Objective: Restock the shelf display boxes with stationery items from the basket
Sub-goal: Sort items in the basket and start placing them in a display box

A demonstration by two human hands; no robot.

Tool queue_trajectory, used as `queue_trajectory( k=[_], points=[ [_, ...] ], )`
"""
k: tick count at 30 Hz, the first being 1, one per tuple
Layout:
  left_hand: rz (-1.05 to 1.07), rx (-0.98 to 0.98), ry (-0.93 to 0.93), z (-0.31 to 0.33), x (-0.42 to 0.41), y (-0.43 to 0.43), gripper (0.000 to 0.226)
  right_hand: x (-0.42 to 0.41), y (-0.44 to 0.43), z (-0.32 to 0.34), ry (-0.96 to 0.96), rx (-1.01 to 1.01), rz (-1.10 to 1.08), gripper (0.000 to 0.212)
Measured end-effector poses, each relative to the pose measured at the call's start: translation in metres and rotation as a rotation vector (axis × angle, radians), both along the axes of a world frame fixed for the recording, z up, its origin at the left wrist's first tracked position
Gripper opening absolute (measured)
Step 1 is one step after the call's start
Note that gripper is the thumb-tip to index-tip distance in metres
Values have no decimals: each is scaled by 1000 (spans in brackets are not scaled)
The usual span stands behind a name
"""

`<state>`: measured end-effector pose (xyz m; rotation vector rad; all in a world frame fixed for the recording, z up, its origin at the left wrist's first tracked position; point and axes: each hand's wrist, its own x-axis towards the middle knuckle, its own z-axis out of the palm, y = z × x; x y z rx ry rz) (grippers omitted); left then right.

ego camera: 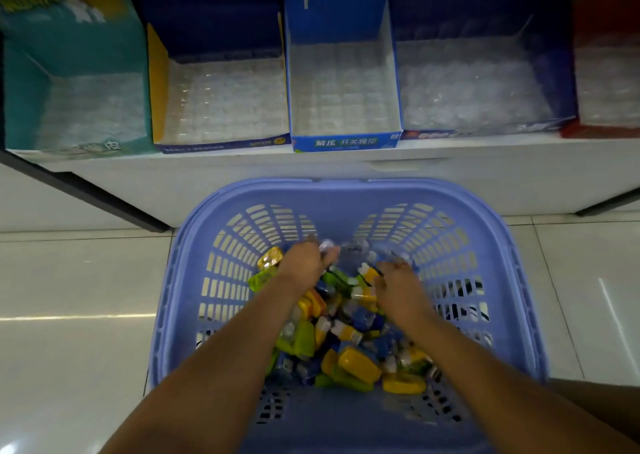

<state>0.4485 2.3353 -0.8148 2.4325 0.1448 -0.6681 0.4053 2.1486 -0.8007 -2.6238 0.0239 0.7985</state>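
One lilac basket (346, 190) sits near on the floor (86, 280), heaped with yellow, green and blue stationery items (358, 363). Left hand (303, 263) and right hand (398, 283), both in the pile; fingers blurred, can't tell their grip. Far off: five display boxes (341, 141) along the shelf (242, 176).

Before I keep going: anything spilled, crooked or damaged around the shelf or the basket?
Nothing clearly wrong. The basket sits upright with the stationery items inside, none on the floor. The display boxes stand side by side; the light blue box may sit slightly forward.
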Motion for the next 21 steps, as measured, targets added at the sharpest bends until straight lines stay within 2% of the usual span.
queue_trajectory(
  k=[1,3,5,8,10,12,13,15,17,19,21],
  points=[
    [39,-55,65,-5,5,-7,38,12,-5,-3,-57,-63,-70,34],
    [70,-84,131,-11,8,-13,40,34,-11,-10,-28,-207,-45,40],
    [68,-28,74,-12,0,-7,39,45,-10,-16,39,-338,67,39],
    [127,9,-18,-10,-19,23,26,53,-9,-17,38,-464,172,34],
    [116,66,56,-3,-24,45,23,56,-6,-12,31,-518,191,29],
    [48,145,253,6,-24,60,38,58,1,-9,4,-427,81,23],
    [7,181,352,11,-25,63,46,59,5,-9,-19,-302,-14,22],
    [-61,184,441,16,-31,61,54,55,18,-12,-10,43,-194,34],
    [-127,175,457,17,-44,50,46,47,30,-15,94,315,-381,53],
    [-182,260,453,15,-56,39,42,38,33,-21,116,353,-493,54],
    [-164,330,447,17,-57,34,41,28,29,-28,56,273,-433,33]
  ],
)
